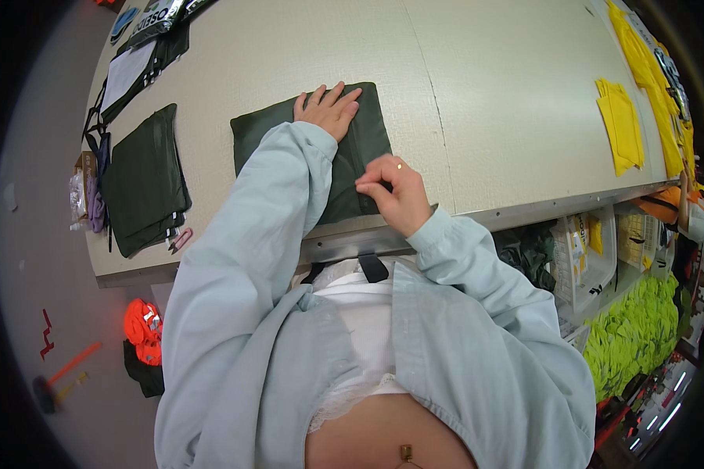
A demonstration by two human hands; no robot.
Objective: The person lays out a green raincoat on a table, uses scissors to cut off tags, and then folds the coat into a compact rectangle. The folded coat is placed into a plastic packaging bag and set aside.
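Observation:
A dark green folded piece of fabric point(270, 129), roughly square with a seam down its right half, lies at the table's near edge before me. My left hand point(327, 109) rests flat on its far part, fingers spread. Over its right near side my right hand point(395, 191) is closed in a pinch, thumb against the curled fingers. What the pinch holds, if anything, is hidden by the fingers. A small corner of green cloth shows just beyond the right wrist.
A dark green fabric stack point(145, 176) lies at the left, with pink thread snips point(181, 240) beside it. Yellow cloth pieces point(622, 125) lie at the right. Under the table are a white basket point(583, 258) and a lime-yellow pile point(633, 332). An orange bundle point(142, 322) sits low at the left.

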